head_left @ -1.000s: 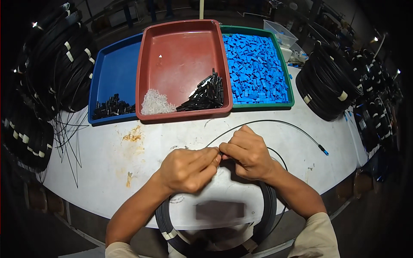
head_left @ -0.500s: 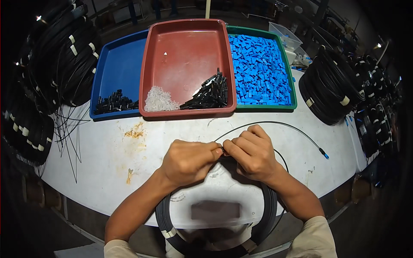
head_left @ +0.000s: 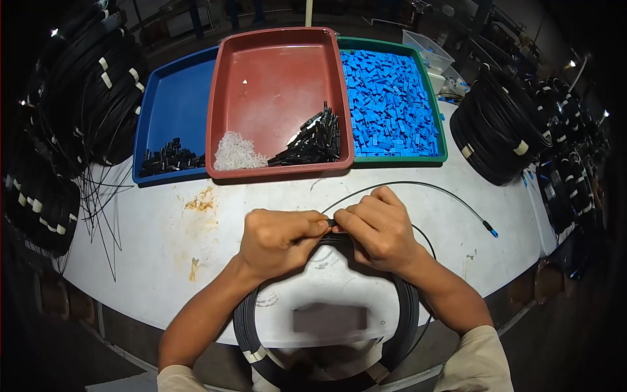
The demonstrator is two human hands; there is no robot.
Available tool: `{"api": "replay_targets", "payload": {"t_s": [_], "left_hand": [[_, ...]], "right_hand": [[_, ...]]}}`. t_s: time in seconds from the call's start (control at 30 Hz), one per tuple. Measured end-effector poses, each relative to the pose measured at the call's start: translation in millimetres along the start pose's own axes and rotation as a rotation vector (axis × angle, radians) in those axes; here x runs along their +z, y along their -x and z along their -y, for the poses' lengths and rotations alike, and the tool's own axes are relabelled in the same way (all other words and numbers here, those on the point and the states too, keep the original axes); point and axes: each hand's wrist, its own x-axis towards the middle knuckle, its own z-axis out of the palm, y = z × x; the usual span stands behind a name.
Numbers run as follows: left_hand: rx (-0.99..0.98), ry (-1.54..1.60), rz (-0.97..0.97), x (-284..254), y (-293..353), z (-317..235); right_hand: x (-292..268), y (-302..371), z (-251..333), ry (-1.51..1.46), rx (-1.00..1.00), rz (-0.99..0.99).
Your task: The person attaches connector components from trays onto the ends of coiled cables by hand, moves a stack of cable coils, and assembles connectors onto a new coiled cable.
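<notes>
The left hand (head_left: 277,236) and the right hand (head_left: 381,230) are both closed, their fingertips pinching one small black piece (head_left: 332,223) above the table (head_left: 157,261), before the middle of its near edge. The black cable coil (head_left: 246,326) reaches past this edge; one blue-tipped cable end (head_left: 490,228) points toward the right edge.

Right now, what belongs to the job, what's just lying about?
Job:
black part, between left hand and right hand
blue-tipped cable
coil under the forearms
likely red tray, blue tray, green tray

Apparently lying about:
left coils
right coil
clear bin
</notes>
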Motion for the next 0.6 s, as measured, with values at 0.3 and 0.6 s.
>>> {"api": "replay_targets", "payload": {"t_s": [0.3, 0.6], "left_hand": [[0.243, -0.258, 0.07, -3, 2, 0], [-0.304, 0.239, 0.023, -5, 2, 6]], "right_hand": [[11, 5, -8, -0.321, 0.195, 0.05], [5, 1, -5, -0.087, 0.153, 0.02]]}}
